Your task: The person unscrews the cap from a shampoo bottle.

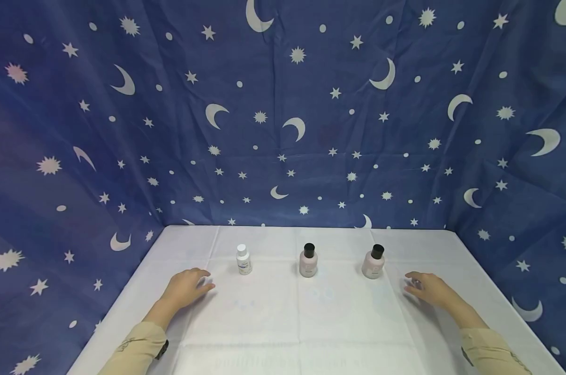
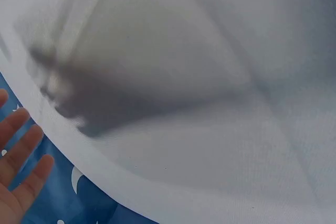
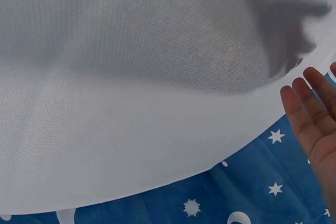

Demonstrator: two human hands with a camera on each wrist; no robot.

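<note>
Three small bottles stand upright in a row across the table. On the left is a white bottle (image 1: 244, 262) with a white cap and a printed label. A pinkish bottle (image 1: 308, 264) with a black cap stands in the middle, and a second pinkish bottle (image 1: 372, 266) with a black cap is at the right. My left hand (image 1: 187, 288) is left of the white bottle, apart from it, fingers loosely bent and holding nothing. To the right of the right-hand pinkish bottle, my right hand (image 1: 432, 289) is likewise loose and holds nothing. Both wrist views show spread fingers and the hands' shadows.
A white cloth (image 1: 264, 323) with fold creases covers the table. Behind it and at both sides hangs a blue curtain (image 1: 283, 140) with white moons and stars. Beige sleeves (image 1: 139, 348) cover both forearms.
</note>
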